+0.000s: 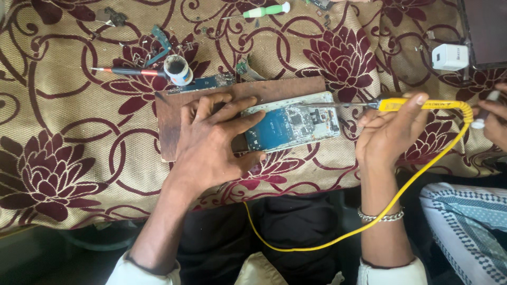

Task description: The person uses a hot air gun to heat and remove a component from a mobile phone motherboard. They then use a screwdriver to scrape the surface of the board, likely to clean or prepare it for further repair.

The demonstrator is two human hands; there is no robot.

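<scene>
The left hand [211,140] lies flat with fingers spread, pressing down an opened phone with its blue circuit board showing [291,122] on a brown wooden board [169,113]. The right hand [388,132] is closed around a yellow soldering iron with a yellow cord [417,104]; its thin tip reaches over the phone. Past the left fingertips stands a small round white pot [177,69]; what is inside looks dark, hard to tell. Beside it lies a red and black screwdriver [129,71]. Far right, another person's hand [494,119] is partly cut off.

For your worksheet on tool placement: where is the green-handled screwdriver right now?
In the head view, the green-handled screwdriver lies at the top edge of the floral cloth, beyond the wooden board.
</scene>
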